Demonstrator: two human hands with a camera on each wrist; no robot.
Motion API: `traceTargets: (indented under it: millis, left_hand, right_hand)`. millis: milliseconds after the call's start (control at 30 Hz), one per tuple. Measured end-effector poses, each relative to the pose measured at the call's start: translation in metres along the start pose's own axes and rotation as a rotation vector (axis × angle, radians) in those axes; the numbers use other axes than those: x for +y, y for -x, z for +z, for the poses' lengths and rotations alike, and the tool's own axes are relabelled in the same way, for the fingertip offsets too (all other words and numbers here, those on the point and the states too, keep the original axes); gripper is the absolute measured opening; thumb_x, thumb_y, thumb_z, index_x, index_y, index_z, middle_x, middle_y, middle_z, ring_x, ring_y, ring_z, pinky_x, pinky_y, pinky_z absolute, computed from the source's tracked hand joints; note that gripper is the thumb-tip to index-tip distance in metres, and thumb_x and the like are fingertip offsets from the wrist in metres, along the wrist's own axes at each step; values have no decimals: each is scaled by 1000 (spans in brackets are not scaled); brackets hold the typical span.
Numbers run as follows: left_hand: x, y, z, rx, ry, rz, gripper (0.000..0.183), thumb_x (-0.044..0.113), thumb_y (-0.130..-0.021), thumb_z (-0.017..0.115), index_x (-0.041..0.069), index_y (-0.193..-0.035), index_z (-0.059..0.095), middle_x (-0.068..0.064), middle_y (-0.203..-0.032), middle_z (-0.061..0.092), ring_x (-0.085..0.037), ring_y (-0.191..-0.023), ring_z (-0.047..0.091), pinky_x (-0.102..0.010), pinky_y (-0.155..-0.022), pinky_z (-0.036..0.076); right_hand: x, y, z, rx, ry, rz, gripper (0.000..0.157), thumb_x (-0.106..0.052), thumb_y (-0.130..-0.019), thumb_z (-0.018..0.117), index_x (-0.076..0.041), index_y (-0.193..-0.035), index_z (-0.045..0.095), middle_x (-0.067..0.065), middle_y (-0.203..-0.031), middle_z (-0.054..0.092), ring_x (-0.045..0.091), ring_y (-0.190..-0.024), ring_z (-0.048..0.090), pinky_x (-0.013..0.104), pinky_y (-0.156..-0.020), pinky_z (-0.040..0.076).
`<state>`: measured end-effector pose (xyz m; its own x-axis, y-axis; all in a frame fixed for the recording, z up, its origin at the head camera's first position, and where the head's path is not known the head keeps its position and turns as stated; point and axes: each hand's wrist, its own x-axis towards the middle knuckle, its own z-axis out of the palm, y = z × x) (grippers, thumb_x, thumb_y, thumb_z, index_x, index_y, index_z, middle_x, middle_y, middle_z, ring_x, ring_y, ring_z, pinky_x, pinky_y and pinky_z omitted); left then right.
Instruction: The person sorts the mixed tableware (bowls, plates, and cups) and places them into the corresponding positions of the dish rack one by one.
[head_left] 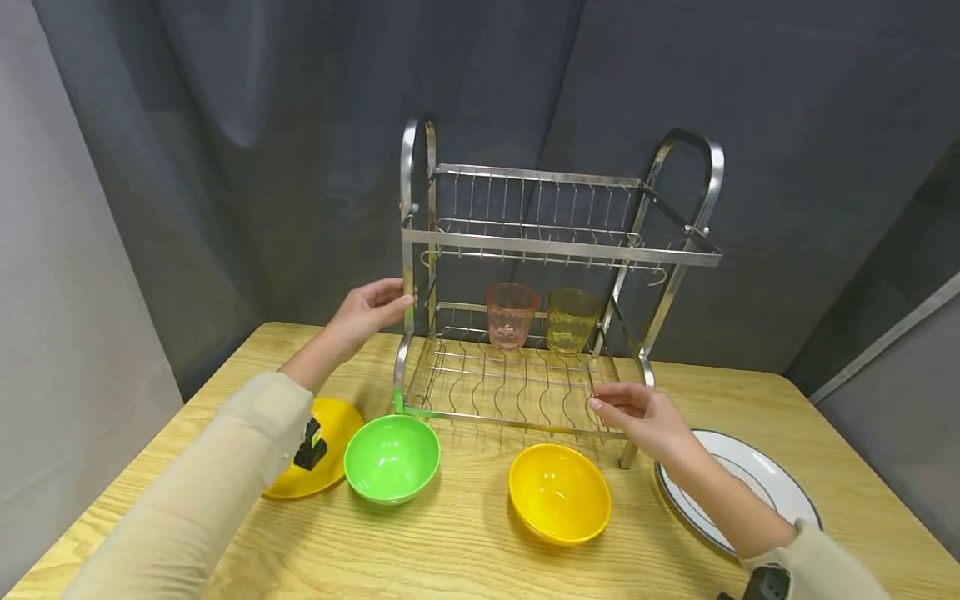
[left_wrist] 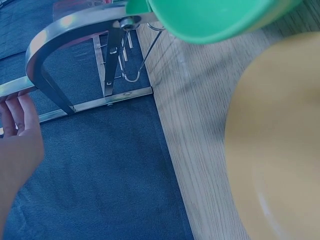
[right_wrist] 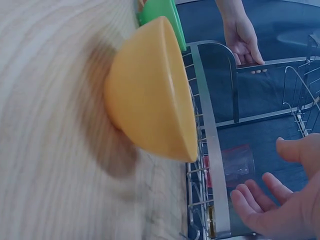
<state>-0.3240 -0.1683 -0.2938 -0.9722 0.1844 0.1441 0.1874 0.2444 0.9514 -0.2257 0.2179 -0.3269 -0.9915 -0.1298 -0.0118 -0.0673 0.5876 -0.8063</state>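
A two-tier metal dish rack (head_left: 561,242) stands at the back of the wooden table. My left hand (head_left: 367,313) holds its left front post, the fingers reaching behind the metal in the left wrist view. Over the front right of the lower tier hovers my right hand (head_left: 641,421), thumb and fingers apart with nothing between them in the right wrist view. A pink cup (head_left: 511,317) and a yellow cup (head_left: 572,322) stand side by side at the back of that lower tier. In front of the rack sit a green bowl (head_left: 392,459) and a yellow bowl (head_left: 559,493).
To the left, partly behind my left sleeve, lies a yellow plate (head_left: 330,454). A white plate (head_left: 772,483) with a dark rim rests at the right, partly covered by my right forearm. Dark grey curtain (head_left: 300,167) hangs behind the table (head_left: 450,550).
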Motion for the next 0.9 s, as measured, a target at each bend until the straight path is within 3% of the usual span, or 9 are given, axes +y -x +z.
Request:
traceTargets:
  millis: [233, 467, 633, 900]
  left_hand:
    - [0, -1, 0, 2, -3, -15, 56, 22, -98, 56, 4, -147, 35, -18, -145, 45, -33, -135, 45, -42, -113, 42]
    - [-1, -1, 0, 7, 0, -23, 58, 22, -98, 56, 5, -148, 34, -18, -146, 44, -32, -135, 45, -41, -113, 42]
    - [-1, -1, 0, 3, -1, -19, 58, 21, -98, 56, 4, -148, 33, -19, -146, 44, -33, -135, 45, -41, -113, 42]
    - [-1, 0, 1, 7, 2, -15, 57, 22, -98, 56, 4, -147, 34, -19, -146, 44, -33, -135, 45, -41, -113, 42]
  right_hand:
    - [9, 13, 2, -25, -16, 36, 55, -40, -93, 61, -3, -132, 52, 17, -128, 62, 24, -108, 65, 43, -98, 54]
    - [19, 21, 3, 36, -19, 88, 51, -40, -93, 61, -4, -129, 56, 15, -124, 65, 20, -100, 67, 47, -98, 52]
    - [26, 24, 6, 31, -38, 123, 48, -37, -93, 61, -4, -128, 57, 15, -122, 67, 21, -96, 69, 52, -98, 50]
    - [35, 26, 14, 34, -35, 82, 40, -30, -92, 64, -1, -120, 61, 16, -116, 68, 16, -92, 67, 33, -86, 58]
